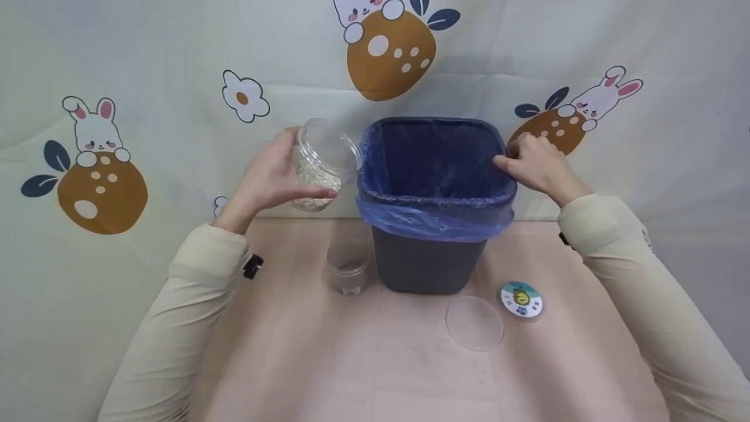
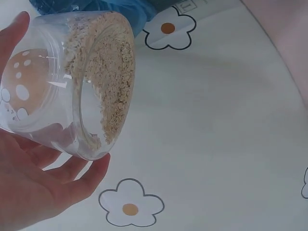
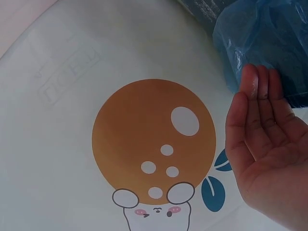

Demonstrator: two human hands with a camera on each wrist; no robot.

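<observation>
In the head view my left hand [image 1: 270, 176] grips a clear jar [image 1: 302, 153] partly filled with pale oat-like flakes [image 2: 113, 72]. The jar is tilted, its mouth at the left rim of a dark trash bin [image 1: 430, 264] lined with a blue bag [image 1: 436, 220]. The left wrist view shows the flakes gathered along one side and the base of the jar. My right hand [image 1: 542, 164] holds the bin's right rim, thumb over the top; its fingers [image 3: 264, 101] lie against the bag outside, and the thumb is hidden in the right wrist view.
A clear cup [image 1: 348, 266] stands left of the bin. In front lie a clear round lid [image 1: 474, 323] and, to its right, a round item with a colourful printed top [image 1: 521, 300]. A printed cloth [image 1: 281, 41] hangs close behind the pinkish table [image 1: 351, 363].
</observation>
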